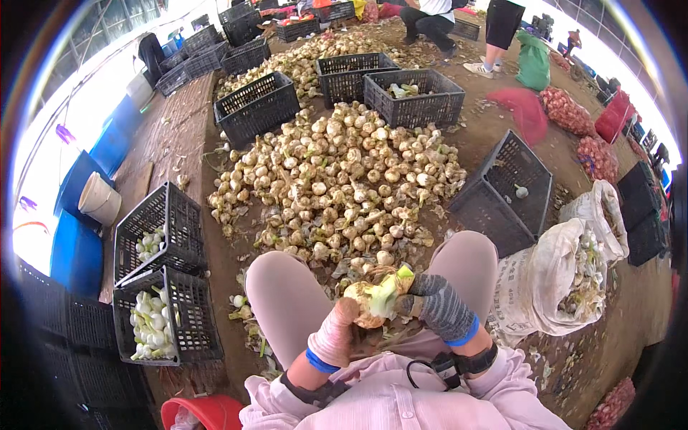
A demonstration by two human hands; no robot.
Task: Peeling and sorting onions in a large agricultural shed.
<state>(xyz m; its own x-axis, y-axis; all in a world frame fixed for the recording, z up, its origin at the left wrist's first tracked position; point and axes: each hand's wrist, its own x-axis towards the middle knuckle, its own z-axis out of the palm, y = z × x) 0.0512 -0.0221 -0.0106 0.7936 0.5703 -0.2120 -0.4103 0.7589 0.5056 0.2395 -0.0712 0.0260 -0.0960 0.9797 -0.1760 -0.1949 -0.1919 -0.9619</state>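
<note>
Between my knees, a garlic bulb (359, 299) is held with its pale green stem pointing up and right. My left hand (337, 329), in a light pinkish glove, grips the bulb's left side. On the other side, my right hand (445, 309), in a grey knit glove, has its fingers curled at the stem (388, 294). Whether a tool sits within the right fist is hidden. Just beyond my knees spreads a large heap of unpeeled garlic bulbs (344, 177), brown and soil-stained, with loose skins at its near edge.
Left, black plastic crates (196, 317) hold peeled white bulbs; a red bucket (215, 408) stands near my left elbow. Right are a tilted crate (497, 188) and a woven sack (529, 290) of trimmings. More crates (414, 110) ring the heap's far side. People (430, 21) are farther back.
</note>
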